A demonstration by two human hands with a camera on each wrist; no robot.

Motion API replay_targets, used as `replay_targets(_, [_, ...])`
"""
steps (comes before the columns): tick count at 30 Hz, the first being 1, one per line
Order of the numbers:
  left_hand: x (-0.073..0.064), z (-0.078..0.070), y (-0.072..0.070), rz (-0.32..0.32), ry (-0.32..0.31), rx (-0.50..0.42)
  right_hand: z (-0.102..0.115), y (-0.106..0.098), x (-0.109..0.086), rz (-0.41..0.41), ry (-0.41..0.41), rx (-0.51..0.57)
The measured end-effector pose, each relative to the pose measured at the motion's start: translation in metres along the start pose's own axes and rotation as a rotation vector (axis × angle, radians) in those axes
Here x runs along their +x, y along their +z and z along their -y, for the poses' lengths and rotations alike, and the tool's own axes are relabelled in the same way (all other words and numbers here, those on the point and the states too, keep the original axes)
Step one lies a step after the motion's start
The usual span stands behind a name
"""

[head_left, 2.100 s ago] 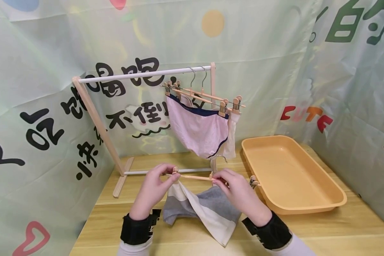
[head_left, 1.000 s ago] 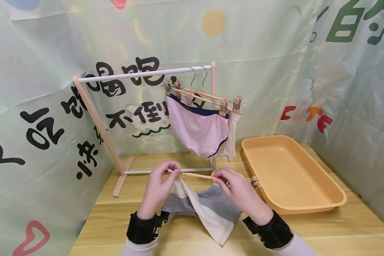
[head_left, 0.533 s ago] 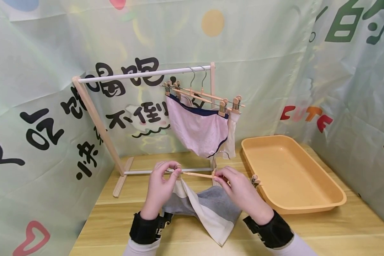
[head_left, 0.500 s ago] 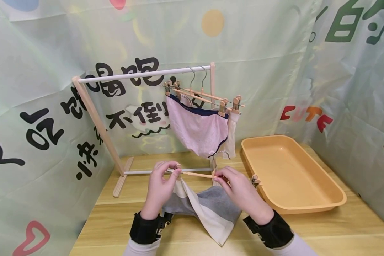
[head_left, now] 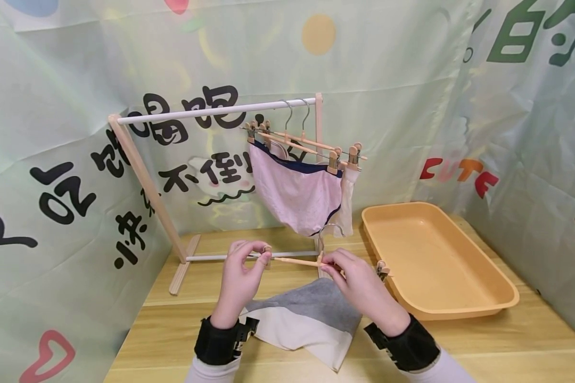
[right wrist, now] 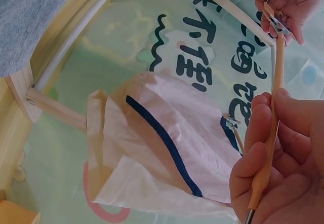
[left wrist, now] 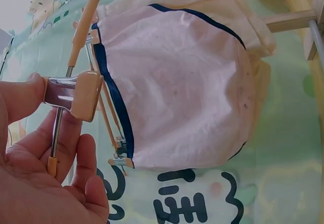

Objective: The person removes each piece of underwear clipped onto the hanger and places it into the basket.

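My left hand (head_left: 243, 276) pinches a clip (left wrist: 86, 96) at one end of a wooden clip hanger (head_left: 294, 261) between thumb and fingers. Nothing hangs from that clip. My right hand (head_left: 356, 282) grips the hanger's bar (right wrist: 268, 158) near its middle, beside the metal hook (head_left: 333, 226). The other clip (head_left: 382, 270) shows past the right hand, near the tray. Below the hanger, a grey and cream cloth garment (head_left: 311, 314) lies on the table, partly hidden by the right hand and the left wrist strap.
A small rack (head_left: 211, 111) with a white rail stands behind the hands. Pink underpants with navy trim (head_left: 294, 194) hang there on a clip hanger, with a cream garment (head_left: 347, 205) behind. An orange tray (head_left: 441, 260) stands on the table (head_left: 163, 340) at the right.
The cream edge that hung from the left-hand clip has dropped away, and the garment now lies flatter on the table. Earlier, my left hand shifted slightly right; the right hand barely moved.
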State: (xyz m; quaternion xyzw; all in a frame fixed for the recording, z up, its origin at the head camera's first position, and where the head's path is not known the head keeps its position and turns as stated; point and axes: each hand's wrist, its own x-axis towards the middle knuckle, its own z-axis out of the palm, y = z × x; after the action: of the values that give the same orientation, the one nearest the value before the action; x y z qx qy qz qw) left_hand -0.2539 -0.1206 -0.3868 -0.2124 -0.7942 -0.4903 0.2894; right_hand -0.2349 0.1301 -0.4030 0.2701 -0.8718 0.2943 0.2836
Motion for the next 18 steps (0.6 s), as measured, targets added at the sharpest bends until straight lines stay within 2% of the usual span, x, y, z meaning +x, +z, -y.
replay_targets(13, [0.0007, 0.0005, -0.0004, 0.038, -0.002, 0.018, -0.0008, -0.0004, 0.0002, 0.007, 0.011, -0.010])
replay_targets(18, [0.0003, 0.0008, -0.0013, 0.082, -0.058, 0.020, -0.0010, -0.0005, 0.0003, 0.001, 0.011, -0.019])
